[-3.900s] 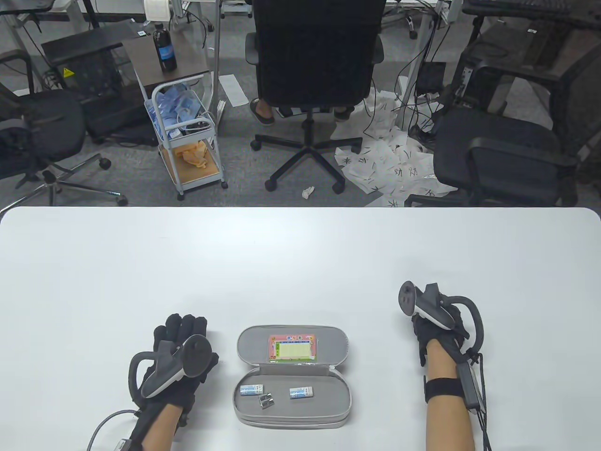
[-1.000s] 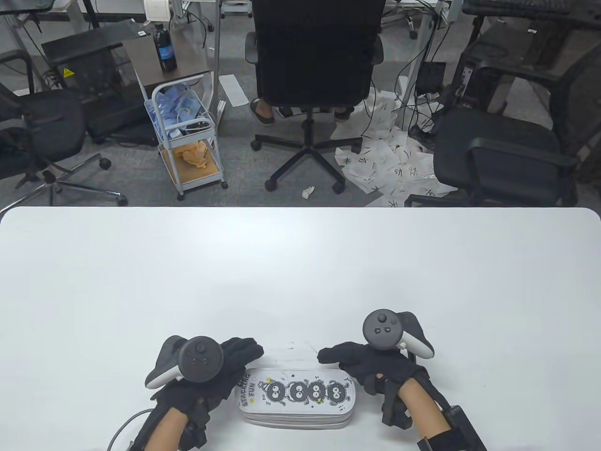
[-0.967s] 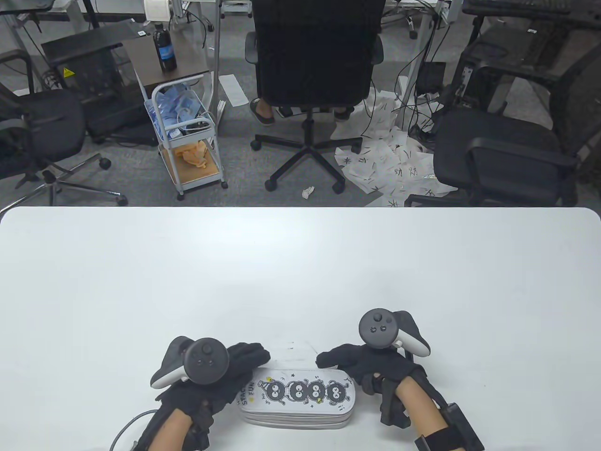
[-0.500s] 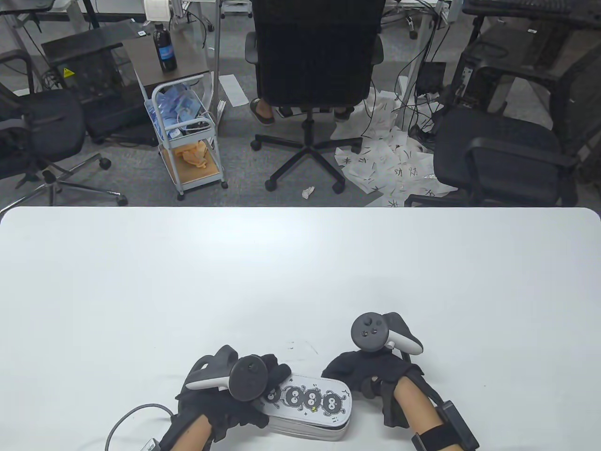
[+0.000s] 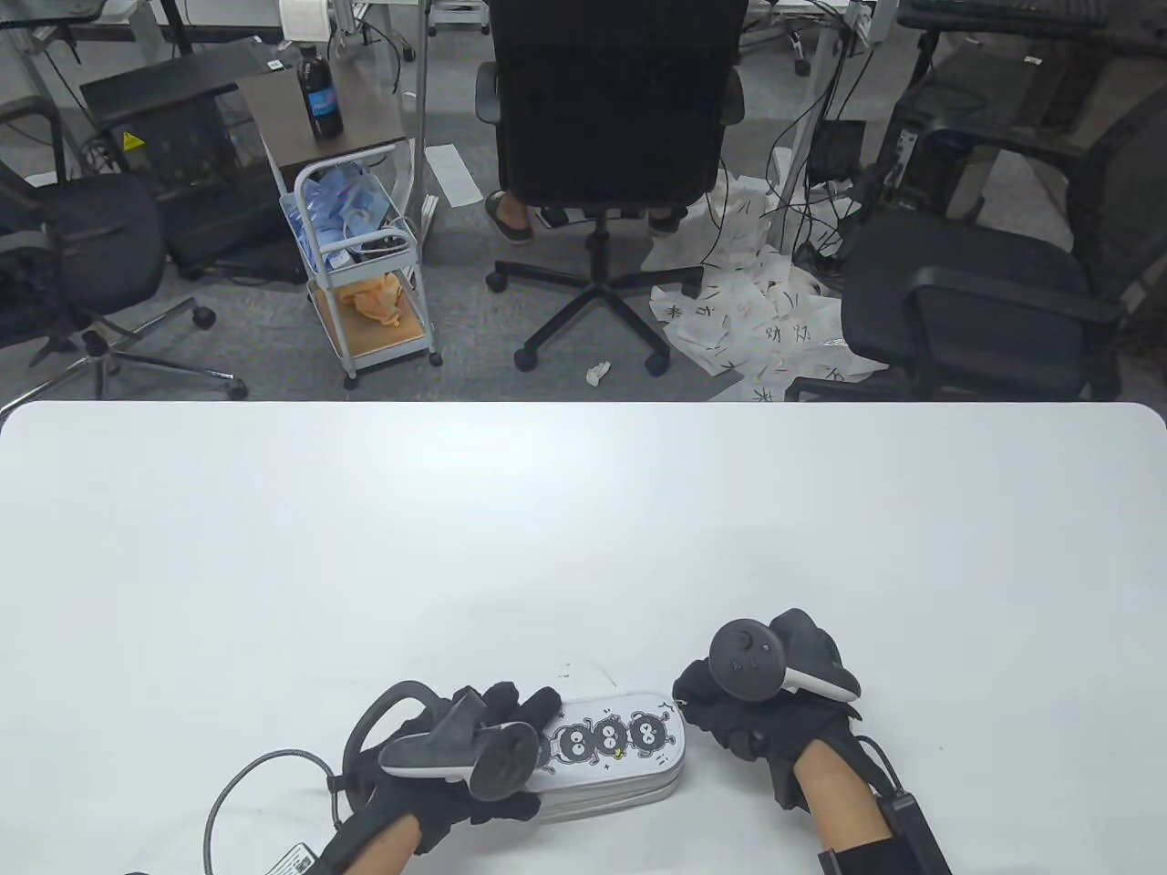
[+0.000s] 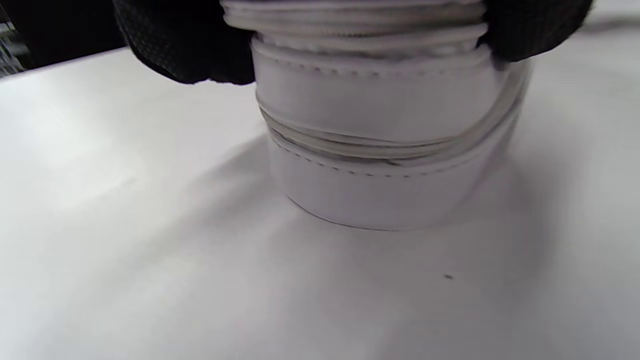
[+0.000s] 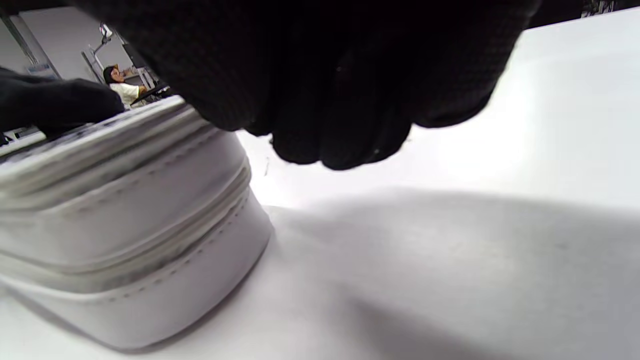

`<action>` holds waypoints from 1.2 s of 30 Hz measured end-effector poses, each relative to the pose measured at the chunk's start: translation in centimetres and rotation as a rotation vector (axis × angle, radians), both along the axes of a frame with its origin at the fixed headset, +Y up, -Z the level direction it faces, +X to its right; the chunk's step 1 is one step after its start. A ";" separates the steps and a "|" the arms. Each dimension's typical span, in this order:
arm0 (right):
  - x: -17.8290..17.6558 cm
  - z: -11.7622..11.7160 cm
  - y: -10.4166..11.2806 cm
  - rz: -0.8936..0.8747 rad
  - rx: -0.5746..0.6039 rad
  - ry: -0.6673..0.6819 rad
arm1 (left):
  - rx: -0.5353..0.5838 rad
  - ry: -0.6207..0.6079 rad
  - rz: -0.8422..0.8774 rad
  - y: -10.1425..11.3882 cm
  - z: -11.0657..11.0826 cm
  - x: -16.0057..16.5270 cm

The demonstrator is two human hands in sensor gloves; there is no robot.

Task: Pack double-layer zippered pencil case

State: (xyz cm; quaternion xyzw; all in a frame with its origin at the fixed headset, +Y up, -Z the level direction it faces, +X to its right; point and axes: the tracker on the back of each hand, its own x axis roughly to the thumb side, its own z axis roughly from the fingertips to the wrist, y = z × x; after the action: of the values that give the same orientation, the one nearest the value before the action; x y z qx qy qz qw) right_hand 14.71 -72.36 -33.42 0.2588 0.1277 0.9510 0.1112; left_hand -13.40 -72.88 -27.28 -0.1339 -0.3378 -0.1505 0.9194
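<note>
Closed now and swung round, the case [image 5: 609, 752] that lay open with erasers inside a few seconds ago sits lid-down on the surface [image 5: 583, 529], its right end angled away from the person, cartoon print facing up. Left hand [image 5: 456, 761] has slid in over the left end: fingers over the top, thumb on the near side, and the left wrist view confirms it, black fingertips [image 6: 190, 45] clamped either side of the rounded end above two stacked zipper lines. That grip is firmly wrapped on the case. Right hand [image 5: 757, 715] hovers at the far right corner, fingers curled in a bunch; the right wrist view shows them just clear of the case's end, so I cannot tell that they hold anything, perhaps feeling for a zipper pull that isn't visible. As for handling, this looks like a light, semi-stiff shell with padded, smooth faux-leather walls: it keeps its shape but will skate on the slick white surface if pulled one-handed. Best hold, I'd judge, is exactly this: pin one rounded end from above, and take the small pull between thumb and forefinger at the other.
</note>
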 end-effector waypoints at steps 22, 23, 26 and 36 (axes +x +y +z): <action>-5.8 1.3 -1.4 -0.052 0.006 0.058 | -0.227 0.393 0.486 1.6 0.4 0.9; -5.6 1.2 -1.6 -0.088 -0.034 0.046 | -0.275 0.376 0.527 1.8 0.0 1.1; -5.1 1.1 -2.1 -0.132 -0.080 0.048 | -0.193 0.301 0.333 2.4 -1.5 2.2; -6.7 1.8 -2.0 -0.074 0.009 0.103 | 0.024 -0.107 -0.405 0.0 -4.4 6.4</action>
State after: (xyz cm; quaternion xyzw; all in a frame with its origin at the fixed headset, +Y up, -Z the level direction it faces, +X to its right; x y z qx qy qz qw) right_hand 8.03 -74.39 -31.62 0.3124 0.1196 0.9322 0.1385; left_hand -6.95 -72.91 -31.68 -0.1799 -0.3504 -0.3430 0.8528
